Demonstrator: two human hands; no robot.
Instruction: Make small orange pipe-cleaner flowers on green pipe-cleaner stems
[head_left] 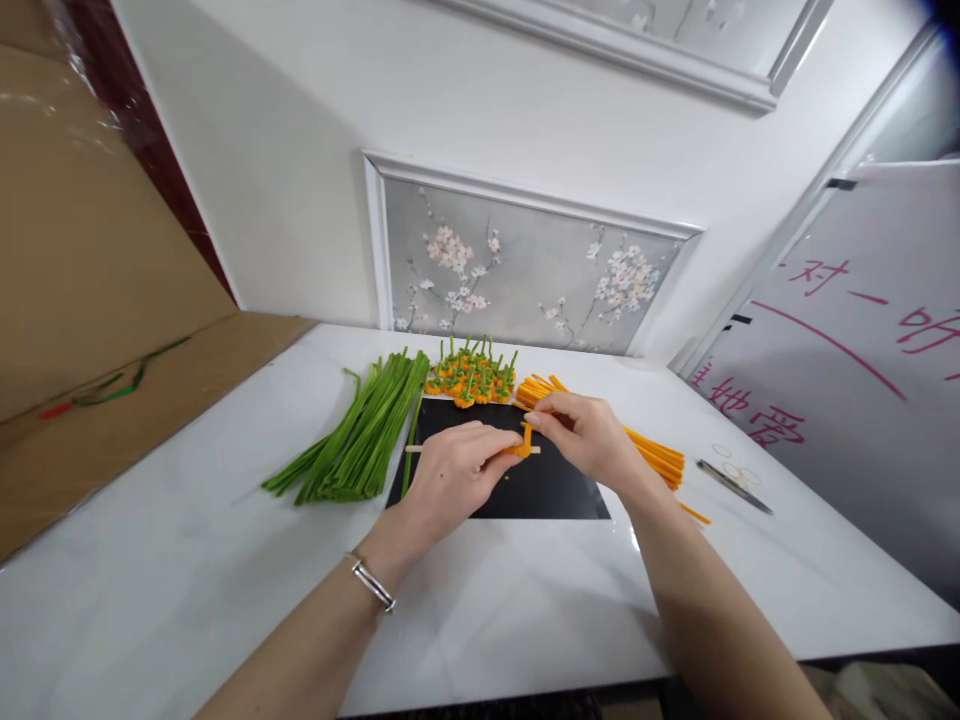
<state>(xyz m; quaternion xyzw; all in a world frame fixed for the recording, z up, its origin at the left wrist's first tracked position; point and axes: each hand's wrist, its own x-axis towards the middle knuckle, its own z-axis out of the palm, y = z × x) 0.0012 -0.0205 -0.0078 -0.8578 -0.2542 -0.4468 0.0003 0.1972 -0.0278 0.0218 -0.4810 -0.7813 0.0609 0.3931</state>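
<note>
My left hand [459, 468] is closed, thumb and fingers pinching an orange pipe cleaner [526, 438]. A thin pale wooden stick [535, 450] shows at both sides of this hand; the middle is hidden behind the fingers. The fingertips of my right hand [583, 434] pinch the raised end of the same pipe cleaner. Both hands are over a black mat [525, 497]. Beyond them stands a cluster of orange pipe-cleaner flower heads with green stems [472, 375]. To the right, partly behind my right hand and forearm, lies a bundle of orange pipe cleaners [660, 458].
A thick bundle of green pipe cleaners [364, 440] lies left of the mat on the white table [225, 560]. Tweezers [735, 487] and clear rings [742, 475] lie at the right. Cardboard [120, 410] borders the left, a whiteboard [847, 320] the right.
</note>
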